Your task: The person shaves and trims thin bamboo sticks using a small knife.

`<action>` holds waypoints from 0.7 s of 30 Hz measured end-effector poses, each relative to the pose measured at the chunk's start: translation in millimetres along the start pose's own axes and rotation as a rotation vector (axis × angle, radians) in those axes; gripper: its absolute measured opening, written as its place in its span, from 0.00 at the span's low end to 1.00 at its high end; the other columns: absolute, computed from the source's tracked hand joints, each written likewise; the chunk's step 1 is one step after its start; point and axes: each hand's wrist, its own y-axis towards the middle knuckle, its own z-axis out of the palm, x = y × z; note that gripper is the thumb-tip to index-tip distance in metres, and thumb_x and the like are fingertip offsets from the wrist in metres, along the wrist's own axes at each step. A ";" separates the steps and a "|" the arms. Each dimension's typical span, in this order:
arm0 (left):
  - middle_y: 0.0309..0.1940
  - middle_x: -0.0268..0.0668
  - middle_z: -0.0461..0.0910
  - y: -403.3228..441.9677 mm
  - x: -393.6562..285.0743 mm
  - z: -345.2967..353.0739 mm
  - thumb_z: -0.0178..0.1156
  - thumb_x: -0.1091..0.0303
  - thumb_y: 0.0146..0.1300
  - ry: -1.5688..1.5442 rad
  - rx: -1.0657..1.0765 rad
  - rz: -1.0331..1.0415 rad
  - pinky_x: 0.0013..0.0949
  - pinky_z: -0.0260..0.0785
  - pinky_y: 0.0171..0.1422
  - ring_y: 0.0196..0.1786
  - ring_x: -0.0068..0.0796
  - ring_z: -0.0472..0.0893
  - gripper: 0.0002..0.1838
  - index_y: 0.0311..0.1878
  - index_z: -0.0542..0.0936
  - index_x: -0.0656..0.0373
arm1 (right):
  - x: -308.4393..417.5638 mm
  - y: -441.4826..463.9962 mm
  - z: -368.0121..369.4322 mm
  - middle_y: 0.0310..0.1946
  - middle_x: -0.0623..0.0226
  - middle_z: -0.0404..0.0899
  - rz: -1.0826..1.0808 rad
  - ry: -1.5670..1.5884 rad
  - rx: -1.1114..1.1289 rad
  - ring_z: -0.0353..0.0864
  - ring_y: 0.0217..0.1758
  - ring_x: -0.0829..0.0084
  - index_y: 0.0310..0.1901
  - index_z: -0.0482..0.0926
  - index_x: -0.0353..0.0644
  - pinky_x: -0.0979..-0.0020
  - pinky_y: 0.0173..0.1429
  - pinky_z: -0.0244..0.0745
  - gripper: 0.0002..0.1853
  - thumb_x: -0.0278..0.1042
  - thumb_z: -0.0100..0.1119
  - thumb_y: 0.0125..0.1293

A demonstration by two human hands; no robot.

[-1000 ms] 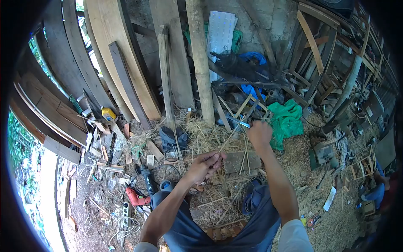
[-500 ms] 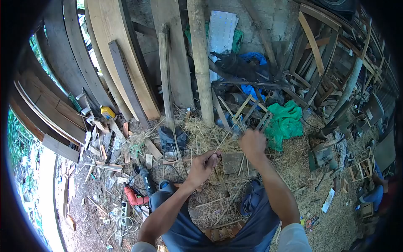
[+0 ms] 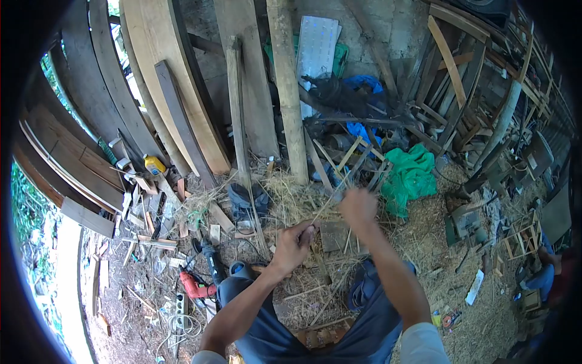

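Note:
My left hand is closed, thumb against fingers, on a thin pale strip that looks like split wood or bamboo. The strip slants up and right from the fingertips toward my other hand. To the right and a little higher, my right hand is curled into a fist, slightly blurred. What it grips is hidden by the fist and the clutter behind it. Under the hands, between my knees, a flat wooden block lies among shavings.
Left of my knee lie a red power drill and an angle grinder with cords. A green plastic bag sits beyond my right hand. Tall planks lean at the back. Another person's leg shows at far right.
My right hand has moved slightly left and down, nearer to my left hand. The left hand stays closed on the strip in nearly the same place.

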 end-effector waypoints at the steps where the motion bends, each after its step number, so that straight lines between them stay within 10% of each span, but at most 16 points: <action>1: 0.17 0.33 0.71 -1.1 -1.0 1.1 0.53 0.74 0.67 -0.032 -0.003 0.002 0.26 0.64 0.28 0.21 0.18 0.69 0.09 0.46 0.80 0.62 | -16.7 13.3 -2.6 0.23 0.53 0.81 0.036 0.032 -0.044 0.83 0.26 0.55 0.27 0.83 0.39 0.59 0.33 0.79 0.08 0.33 0.56 0.55; 21: 0.20 0.30 0.72 2.1 -0.3 -9.7 0.51 0.71 0.70 -0.244 0.166 -0.172 0.25 0.63 0.31 0.24 0.17 0.68 0.09 0.45 0.79 0.63 | 7.2 -2.9 -10.1 0.26 0.50 0.82 0.011 0.154 0.045 0.84 0.30 0.51 0.28 0.83 0.39 0.57 0.36 0.79 0.09 0.34 0.57 0.55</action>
